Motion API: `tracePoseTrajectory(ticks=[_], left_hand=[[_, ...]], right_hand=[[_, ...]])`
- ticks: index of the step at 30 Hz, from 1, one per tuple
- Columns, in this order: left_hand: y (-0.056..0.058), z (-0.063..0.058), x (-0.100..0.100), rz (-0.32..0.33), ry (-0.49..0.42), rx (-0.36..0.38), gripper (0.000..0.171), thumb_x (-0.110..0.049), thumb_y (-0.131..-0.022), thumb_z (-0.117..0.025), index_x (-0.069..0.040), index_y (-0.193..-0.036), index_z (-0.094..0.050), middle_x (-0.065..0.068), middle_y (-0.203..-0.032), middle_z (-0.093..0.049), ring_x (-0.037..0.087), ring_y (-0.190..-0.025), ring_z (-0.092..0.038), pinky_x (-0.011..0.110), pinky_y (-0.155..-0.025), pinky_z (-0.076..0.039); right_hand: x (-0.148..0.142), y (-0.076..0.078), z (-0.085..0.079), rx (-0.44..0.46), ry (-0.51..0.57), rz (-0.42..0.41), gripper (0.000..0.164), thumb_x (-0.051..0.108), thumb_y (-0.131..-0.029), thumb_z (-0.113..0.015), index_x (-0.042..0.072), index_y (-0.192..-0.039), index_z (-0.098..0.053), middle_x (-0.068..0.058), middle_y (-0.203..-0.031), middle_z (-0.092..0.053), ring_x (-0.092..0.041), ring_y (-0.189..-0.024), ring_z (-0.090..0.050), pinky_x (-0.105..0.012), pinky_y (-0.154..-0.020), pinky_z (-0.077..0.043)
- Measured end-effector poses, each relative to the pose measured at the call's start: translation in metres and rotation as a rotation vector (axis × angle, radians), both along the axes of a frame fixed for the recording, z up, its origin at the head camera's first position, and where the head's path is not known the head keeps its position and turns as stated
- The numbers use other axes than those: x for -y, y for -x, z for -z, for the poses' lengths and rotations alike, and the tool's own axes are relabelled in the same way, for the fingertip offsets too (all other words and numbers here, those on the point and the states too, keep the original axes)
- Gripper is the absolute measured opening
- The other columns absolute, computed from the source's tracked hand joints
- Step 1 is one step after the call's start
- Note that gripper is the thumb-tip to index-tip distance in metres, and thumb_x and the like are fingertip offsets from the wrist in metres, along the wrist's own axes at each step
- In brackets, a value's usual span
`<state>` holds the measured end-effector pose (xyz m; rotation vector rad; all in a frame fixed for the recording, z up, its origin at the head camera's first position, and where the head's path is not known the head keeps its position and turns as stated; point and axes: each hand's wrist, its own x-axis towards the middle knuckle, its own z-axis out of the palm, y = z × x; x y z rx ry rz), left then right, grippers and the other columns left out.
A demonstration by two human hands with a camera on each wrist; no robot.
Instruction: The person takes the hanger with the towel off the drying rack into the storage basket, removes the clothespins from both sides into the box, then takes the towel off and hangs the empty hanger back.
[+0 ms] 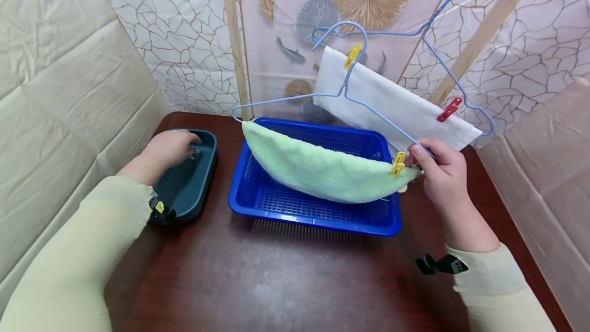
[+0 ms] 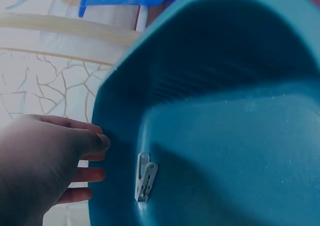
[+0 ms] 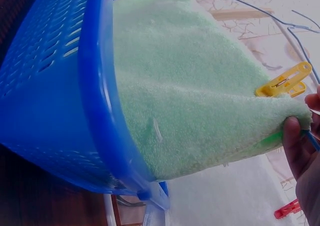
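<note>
My right hand (image 1: 444, 170) pinches the right end of a blue wire clothes hanger (image 1: 295, 98) together with the corner of a pale green towel (image 1: 322, 170). The towel hangs along the hanger's lower bar and sags over a blue basket (image 1: 239, 183). Beside my right fingers a yellow clothespin (image 1: 398, 164) clips the towel; it shows in the right wrist view too. My left hand (image 1: 168, 148) is over the far left part of a dark teal tray (image 1: 208, 178), fingers loosely bent and holding nothing. A pale clothespin (image 2: 144, 178) lies on the tray's bottom near those fingers.
Behind the basket a white towel (image 1: 387, 94) hangs from a second blue hanger (image 1: 444, 60), with a yellow clothespin (image 1: 353, 56) and a red clothespin (image 1: 449, 109) on it. A wooden rack (image 1: 488, 29) stands at the back. The brown table (image 1: 272, 281) extends in front.
</note>
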<state>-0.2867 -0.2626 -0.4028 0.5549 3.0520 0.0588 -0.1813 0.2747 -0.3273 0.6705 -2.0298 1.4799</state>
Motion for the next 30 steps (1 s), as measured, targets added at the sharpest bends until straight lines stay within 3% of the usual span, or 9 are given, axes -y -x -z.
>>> tracePoseTrajectory(ticks=[7, 15, 23, 30], left_hand=[[-0.011, -0.017, -0.006, -0.007, -0.027, -0.040, 0.034, -0.018, -0.088, -0.060, -0.007, -0.120, -0.060, 0.017, -0.120, -0.057, 0.031, -0.107, -0.055, 0.049, -0.089, -0.044], [-0.026, -0.025, -0.016, 0.027, -0.062, -0.102, 0.033, -0.021, -0.088, -0.061, -0.009, -0.118, -0.062, 0.015, -0.118, -0.058, 0.031, -0.108, -0.055, 0.049, -0.088, -0.045], [-0.045, -0.036, -0.030, 0.070, -0.081, -0.137, 0.033, -0.021, -0.086, -0.063, -0.010, -0.117, -0.063, 0.013, -0.115, -0.061, 0.029, -0.105, -0.058, 0.047, -0.085, -0.048], [-0.059, -0.041, -0.044, 0.095, -0.089, -0.160, 0.034, -0.022, -0.087, -0.063, -0.012, -0.119, -0.062, 0.010, -0.116, -0.061, 0.028, -0.106, -0.058, 0.047, -0.085, -0.047]], right_hand=[[-0.004, 0.003, -0.002, -0.001, 0.035, -0.012, 0.012, -0.012, -0.088, -0.047, -0.019, -0.083, -0.056, -0.007, -0.068, -0.059, -0.013, -0.062, -0.054, -0.014, -0.054, -0.047], [-0.007, 0.003, -0.004, -0.003, 0.070, -0.051, 0.012, -0.011, -0.088, -0.048, -0.019, -0.084, -0.056, -0.008, -0.068, -0.060, -0.013, -0.062, -0.055, -0.015, -0.056, -0.049], [-0.010, 0.005, -0.001, 0.006, 0.057, -0.031, 0.012, -0.010, -0.088, -0.048, -0.018, -0.084, -0.056, -0.008, -0.069, -0.060, -0.014, -0.063, -0.055, -0.015, -0.057, -0.049], [-0.010, 0.007, 0.001, -0.018, 0.031, 0.025, 0.012, -0.010, -0.088, -0.050, -0.016, -0.081, -0.057, -0.005, -0.065, -0.056, -0.014, -0.059, -0.049, -0.017, -0.049, -0.041]])
